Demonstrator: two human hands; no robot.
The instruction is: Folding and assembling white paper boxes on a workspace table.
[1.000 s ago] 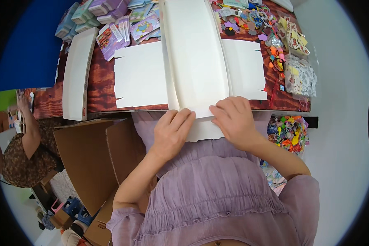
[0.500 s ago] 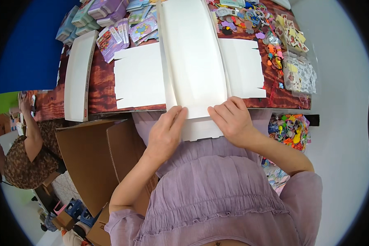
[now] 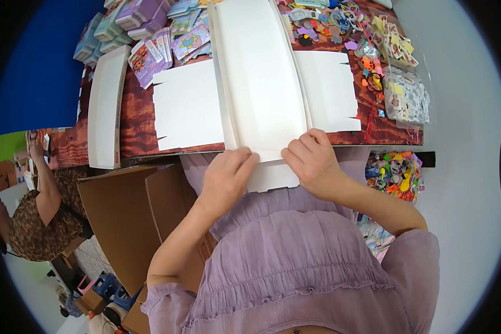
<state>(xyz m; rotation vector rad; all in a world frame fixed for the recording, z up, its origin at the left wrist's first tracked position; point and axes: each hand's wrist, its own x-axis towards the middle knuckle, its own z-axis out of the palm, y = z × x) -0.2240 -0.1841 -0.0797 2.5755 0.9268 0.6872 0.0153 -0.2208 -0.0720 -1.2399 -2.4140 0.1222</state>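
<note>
A long white cardboard box (image 3: 264, 78) with raised side walls lies lengthwise in front of me, its near end over the table edge. My left hand (image 3: 228, 172) grips its near left corner, fingers bent over the wall. At the near right corner, my right hand (image 3: 312, 166) pinches the cardboard with curled fingers. Between the hands, the end flap (image 3: 273, 177) hangs down toward my lap. Beneath the box lies a flat white sheet with slits; its left part (image 3: 188, 106) and right part (image 3: 329, 92) stick out on either side.
A shallow white tray (image 3: 106, 106) stands at the left table edge, near purple packets (image 3: 150, 58) and stacked packs (image 3: 142, 14). Small colourful trinkets (image 3: 367, 64) and bagged pieces (image 3: 406, 97) lie at right. Below left is an open brown carton (image 3: 122, 217); another person (image 3: 44, 217) works farther left.
Both hands stay at the box's near corners. My left hand has shifted slightly right and its fingers have curled further over the edge. The view has moved a little.
</note>
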